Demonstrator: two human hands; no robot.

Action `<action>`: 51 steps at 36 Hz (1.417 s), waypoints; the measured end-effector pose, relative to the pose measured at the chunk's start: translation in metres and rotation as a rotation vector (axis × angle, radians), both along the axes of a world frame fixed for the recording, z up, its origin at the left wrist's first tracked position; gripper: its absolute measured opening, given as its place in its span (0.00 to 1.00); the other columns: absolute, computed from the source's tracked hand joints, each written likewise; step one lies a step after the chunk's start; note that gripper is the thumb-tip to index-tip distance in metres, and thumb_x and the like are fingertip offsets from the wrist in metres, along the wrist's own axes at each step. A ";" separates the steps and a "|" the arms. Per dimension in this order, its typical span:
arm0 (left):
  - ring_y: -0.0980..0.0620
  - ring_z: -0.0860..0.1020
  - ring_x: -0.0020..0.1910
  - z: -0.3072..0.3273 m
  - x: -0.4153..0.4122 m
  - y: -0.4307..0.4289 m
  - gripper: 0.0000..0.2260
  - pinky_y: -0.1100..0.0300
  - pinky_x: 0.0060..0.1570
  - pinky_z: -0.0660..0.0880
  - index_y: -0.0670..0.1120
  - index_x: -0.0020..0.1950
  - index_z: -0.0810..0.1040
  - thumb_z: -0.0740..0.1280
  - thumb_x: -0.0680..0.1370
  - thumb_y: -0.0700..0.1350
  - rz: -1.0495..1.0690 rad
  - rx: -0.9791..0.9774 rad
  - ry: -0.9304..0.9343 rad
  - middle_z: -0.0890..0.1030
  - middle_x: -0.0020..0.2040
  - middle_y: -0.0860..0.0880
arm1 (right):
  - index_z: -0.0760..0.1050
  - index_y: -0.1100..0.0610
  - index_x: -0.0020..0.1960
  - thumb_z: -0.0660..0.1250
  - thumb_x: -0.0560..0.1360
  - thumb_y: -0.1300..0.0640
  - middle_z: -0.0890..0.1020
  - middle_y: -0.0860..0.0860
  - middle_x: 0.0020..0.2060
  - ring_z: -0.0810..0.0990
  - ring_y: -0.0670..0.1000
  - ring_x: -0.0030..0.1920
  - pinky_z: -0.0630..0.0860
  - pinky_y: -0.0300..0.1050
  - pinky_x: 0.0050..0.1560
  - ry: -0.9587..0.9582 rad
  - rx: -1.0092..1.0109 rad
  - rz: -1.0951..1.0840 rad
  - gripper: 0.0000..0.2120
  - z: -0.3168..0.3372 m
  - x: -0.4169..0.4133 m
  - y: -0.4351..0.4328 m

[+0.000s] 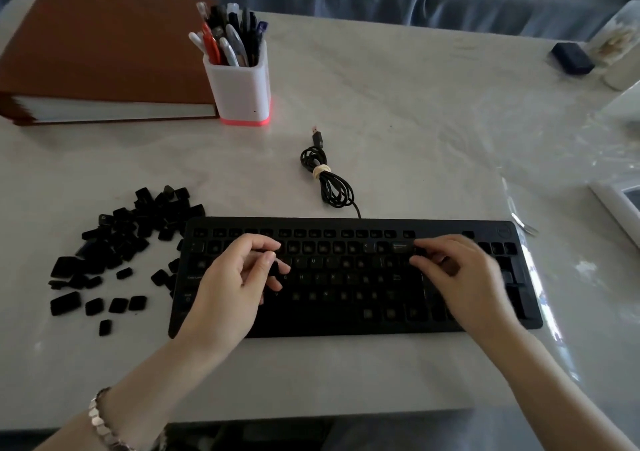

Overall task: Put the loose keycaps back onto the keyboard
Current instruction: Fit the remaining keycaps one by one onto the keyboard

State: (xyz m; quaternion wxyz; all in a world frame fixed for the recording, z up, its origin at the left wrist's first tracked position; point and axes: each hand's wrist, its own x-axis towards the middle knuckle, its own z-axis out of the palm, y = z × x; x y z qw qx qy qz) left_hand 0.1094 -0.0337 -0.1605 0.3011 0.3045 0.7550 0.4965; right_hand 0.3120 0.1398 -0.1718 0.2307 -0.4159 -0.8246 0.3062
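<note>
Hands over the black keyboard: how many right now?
2. The left hand hovers over the flat black keyboard's left letter keys; the right hand is over its upper right keys. Neither grip is clear.

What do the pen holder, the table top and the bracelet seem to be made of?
Pen holder: probably plastic, smooth white matt walls with rounded corners, red translucent base.
Table top: looks like pale marble or an imitation, faint veins, under a glossy clear sheet that wrinkles at the right.
Bracelet: likely metal, silvery faceted links that shine.
</note>
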 end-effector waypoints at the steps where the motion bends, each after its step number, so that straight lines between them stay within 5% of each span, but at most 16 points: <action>1: 0.59 0.78 0.33 -0.001 0.000 0.000 0.10 0.68 0.29 0.71 0.53 0.48 0.75 0.60 0.80 0.38 0.001 -0.008 0.006 0.82 0.40 0.54 | 0.82 0.57 0.49 0.73 0.69 0.64 0.78 0.42 0.40 0.76 0.40 0.41 0.69 0.25 0.43 0.019 0.010 -0.038 0.09 0.002 0.004 0.005; 5: 0.59 0.77 0.33 -0.004 0.000 0.000 0.11 0.68 0.30 0.72 0.55 0.48 0.74 0.58 0.81 0.39 -0.013 -0.032 0.031 0.81 0.41 0.57 | 0.80 0.55 0.49 0.71 0.70 0.62 0.79 0.47 0.40 0.76 0.40 0.39 0.69 0.25 0.42 0.015 -0.001 -0.115 0.08 0.012 0.016 0.020; 11: 0.58 0.77 0.32 0.001 0.006 0.005 0.07 0.67 0.36 0.75 0.53 0.46 0.75 0.61 0.79 0.42 -0.025 -0.033 0.011 0.81 0.41 0.57 | 0.81 0.53 0.47 0.73 0.69 0.63 0.77 0.41 0.40 0.75 0.41 0.39 0.68 0.25 0.41 -0.042 -0.006 0.000 0.08 0.015 0.009 0.009; 18: 0.56 0.75 0.28 0.004 0.007 0.006 0.07 0.68 0.28 0.70 0.48 0.42 0.80 0.63 0.78 0.43 -0.052 -0.009 0.012 0.81 0.34 0.55 | 0.82 0.57 0.48 0.73 0.69 0.63 0.77 0.43 0.40 0.76 0.40 0.40 0.68 0.23 0.42 -0.107 -0.018 0.096 0.08 0.011 -0.009 -0.001; 20: 0.50 0.77 0.31 0.004 0.007 0.006 0.07 0.64 0.30 0.72 0.49 0.42 0.80 0.64 0.78 0.44 -0.044 -0.002 0.020 0.82 0.37 0.53 | 0.82 0.58 0.48 0.73 0.69 0.63 0.77 0.43 0.40 0.76 0.41 0.39 0.68 0.23 0.42 -0.126 -0.026 0.120 0.08 0.010 -0.012 -0.004; 25: 0.62 0.79 0.34 0.005 0.008 0.006 0.04 0.71 0.37 0.73 0.51 0.45 0.79 0.67 0.76 0.43 -0.031 -0.018 0.019 0.82 0.38 0.55 | 0.82 0.57 0.48 0.74 0.69 0.62 0.77 0.42 0.41 0.76 0.40 0.40 0.69 0.25 0.43 -0.127 -0.024 0.189 0.08 0.006 -0.022 -0.014; 28: 0.61 0.81 0.42 0.002 0.008 0.004 0.09 0.66 0.42 0.77 0.54 0.48 0.78 0.69 0.75 0.39 -0.034 -0.038 0.003 0.83 0.41 0.58 | 0.82 0.57 0.49 0.73 0.70 0.60 0.77 0.44 0.42 0.75 0.40 0.41 0.70 0.28 0.45 -0.118 -0.002 0.212 0.08 0.002 -0.030 -0.018; 34: 0.59 0.82 0.41 0.001 0.006 0.000 0.12 0.65 0.43 0.78 0.54 0.50 0.77 0.68 0.75 0.36 -0.030 -0.034 -0.025 0.83 0.41 0.57 | 0.82 0.58 0.48 0.73 0.69 0.60 0.76 0.44 0.42 0.73 0.44 0.45 0.67 0.33 0.47 -0.145 0.061 0.233 0.08 -0.007 -0.040 -0.022; 39: 0.57 0.82 0.38 -0.002 0.004 -0.003 0.12 0.70 0.40 0.76 0.52 0.50 0.78 0.68 0.74 0.35 -0.013 -0.024 -0.055 0.84 0.38 0.55 | 0.82 0.57 0.48 0.74 0.69 0.59 0.75 0.43 0.42 0.72 0.43 0.46 0.65 0.24 0.47 -0.113 0.041 0.211 0.08 -0.010 -0.040 -0.022; 51: 0.57 0.83 0.39 -0.002 0.007 -0.002 0.13 0.69 0.41 0.77 0.53 0.49 0.77 0.68 0.74 0.35 -0.016 0.011 -0.083 0.84 0.39 0.54 | 0.83 0.54 0.49 0.74 0.69 0.58 0.74 0.39 0.40 0.71 0.37 0.45 0.64 0.23 0.47 -0.107 -0.049 0.223 0.09 -0.004 -0.045 -0.017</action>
